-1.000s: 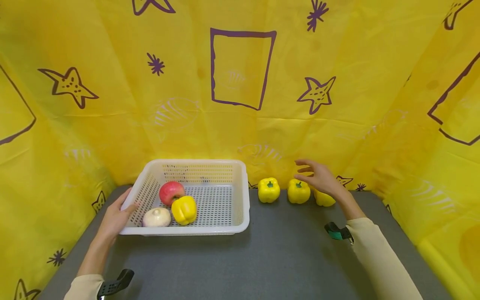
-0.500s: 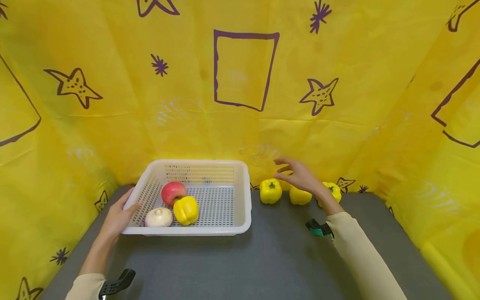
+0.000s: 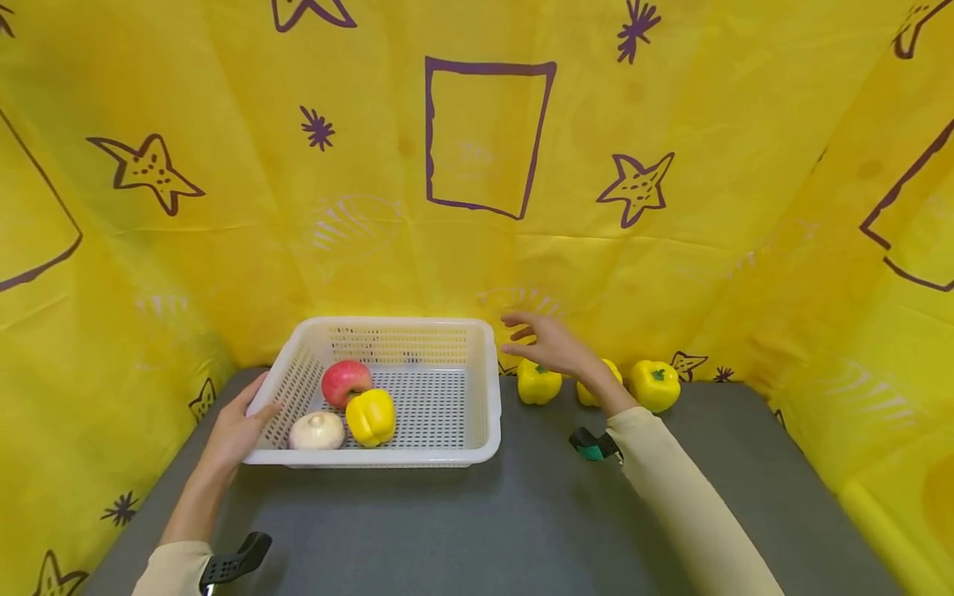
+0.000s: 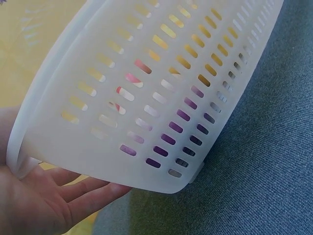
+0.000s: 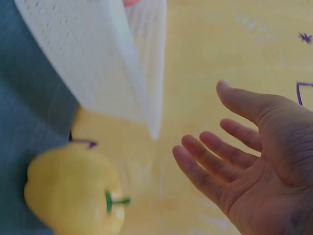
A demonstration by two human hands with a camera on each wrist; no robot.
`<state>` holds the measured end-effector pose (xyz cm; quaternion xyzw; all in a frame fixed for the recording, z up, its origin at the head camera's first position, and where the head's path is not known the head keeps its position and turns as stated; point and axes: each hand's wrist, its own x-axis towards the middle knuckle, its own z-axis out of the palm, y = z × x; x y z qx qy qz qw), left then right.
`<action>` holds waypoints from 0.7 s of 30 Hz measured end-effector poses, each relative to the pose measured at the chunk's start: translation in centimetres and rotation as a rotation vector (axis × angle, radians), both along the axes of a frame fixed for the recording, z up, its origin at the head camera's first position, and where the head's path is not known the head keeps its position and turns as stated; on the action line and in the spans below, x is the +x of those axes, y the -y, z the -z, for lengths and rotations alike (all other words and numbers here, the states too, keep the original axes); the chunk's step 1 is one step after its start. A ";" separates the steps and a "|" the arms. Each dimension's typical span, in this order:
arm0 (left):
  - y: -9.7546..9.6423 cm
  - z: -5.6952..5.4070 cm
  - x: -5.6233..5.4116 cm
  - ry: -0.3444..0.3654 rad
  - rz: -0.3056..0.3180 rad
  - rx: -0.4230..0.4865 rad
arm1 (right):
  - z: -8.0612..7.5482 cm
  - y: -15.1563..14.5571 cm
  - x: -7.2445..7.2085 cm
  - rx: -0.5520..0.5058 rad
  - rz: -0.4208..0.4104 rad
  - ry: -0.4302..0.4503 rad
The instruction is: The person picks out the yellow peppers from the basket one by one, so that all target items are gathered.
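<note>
My left hand [image 3: 234, 430] grips the left end of a white plastic basket [image 3: 373, 458], thumb over the rim and fingers on the outside wall [image 4: 98, 156]. Inside the basket are a red apple [image 3: 346, 382], a yellow bell pepper [image 3: 371, 418] and a whitish bulb [image 3: 317, 431] with a purple tint. My right hand [image 3: 547, 343] hovers just beyond the basket's right end, fingers spread and holding nothing. Below it sits a yellow bell pepper [image 3: 538, 385], also in the right wrist view as a pepper with a green stem [image 5: 73, 191].
Two more yellow bell peppers stand to the right: one [image 3: 586, 394] is partly hidden by my right wrist, the other [image 3: 655, 386] is in full view. A yellow patterned cloth [image 3: 477, 265] hangs behind the grey table [image 3: 477, 530] and along its sides.
My right hand has moved left, from above the peppers on the right to beside the basket's right end. The left hand keeps its grip, and the basket's contents look the same.
</note>
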<state>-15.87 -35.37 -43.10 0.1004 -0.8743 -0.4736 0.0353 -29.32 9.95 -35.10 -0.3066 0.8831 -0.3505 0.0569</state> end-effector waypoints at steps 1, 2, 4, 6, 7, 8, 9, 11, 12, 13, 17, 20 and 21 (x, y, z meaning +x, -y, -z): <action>0.0 0.1 0.0 -0.002 -0.001 0.002 | 0.1 0.5 0.0 -0.004 -0.007 0.001; 0.0 0.1 0.0 -0.002 -0.002 0.004 | 0.2 0.9 0.0 -0.010 -0.014 0.001; 0.0 0.1 0.0 0.005 -0.005 0.011 | 0.4 1.8 0.2 -0.026 -0.023 0.006; 0.0 0.1 0.0 0.014 -0.008 0.015 | 0.6 2.6 0.4 -0.041 -0.031 0.022; 0.1 0.0 0.0 0.019 -0.011 0.015 | 0.6 3.0 0.6 -0.046 -0.035 0.032; 0.1 0.0 0.0 0.021 -0.013 0.014 | 0.7 3.4 0.7 -0.047 -0.037 0.041; 0.1 -0.1 0.0 0.023 -0.014 0.013 | 0.7 3.8 0.8 -0.044 -0.038 0.049; 0.1 -0.1 0.0 0.021 -0.017 0.010 | 0.8 4.6 1.0 -0.029 -0.047 0.064; 0.1 -0.2 0.0 0.022 -0.019 0.008 | 0.8 5.1 1.0 -0.017 -0.054 0.071; 0.1 -0.2 0.0 0.021 -0.020 0.008 | 0.8 5.5 1.2 -0.005 -0.064 0.079; 0.0 -0.2 0.1 0.025 -0.027 0.019 | 1.2 7.4 1.5 0.044 -0.120 0.124; -0.1 -0.1 0.1 0.028 -0.032 0.027 | 1.8 8.6 1.9 0.069 -0.156 0.149; -0.1 -0.1 0.1 0.027 -0.033 0.026 | 2.0 9.0 2.0 0.077 -0.161 0.156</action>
